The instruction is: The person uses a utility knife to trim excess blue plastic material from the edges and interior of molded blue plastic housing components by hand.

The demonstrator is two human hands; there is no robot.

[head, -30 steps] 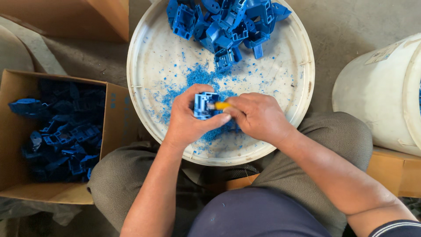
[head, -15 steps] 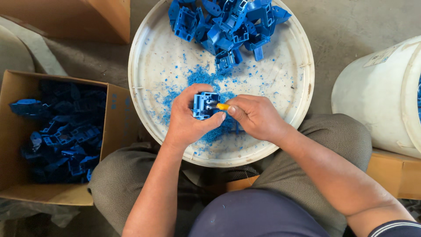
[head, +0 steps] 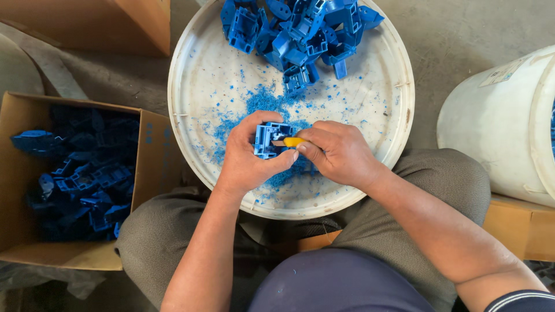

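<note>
Two containers flank the work area: a cardboard box [head: 23, 173] at the left, holding a dark heap of blue plastic parts [head: 75, 179], and a white bucket [head: 497, 121] at the right, on the concrete floor [head: 457, 34]. Between them, over the person's knees, lies a round white lid [head: 370, 110] serving as the work surface. A pile of blue moulded parts [head: 300, 29] sits at its far rim. Blue shavings [head: 260, 104] are scattered across its middle, thickest just beside and under the hands.

Left hand [head: 245, 159]: fingers curled shut around one blue part [head: 269, 138], thumb along its near side, holding it just above the lid near the centre.

Right hand [head: 338, 153]: closed in a pinch on a small yellow-handled tool [head: 292, 141], only the yellow tip showing between thumb and forefinger. The tip touches the right edge of the held part. Blade not discernible.

Both hands touch each other at the fingertips.
</note>
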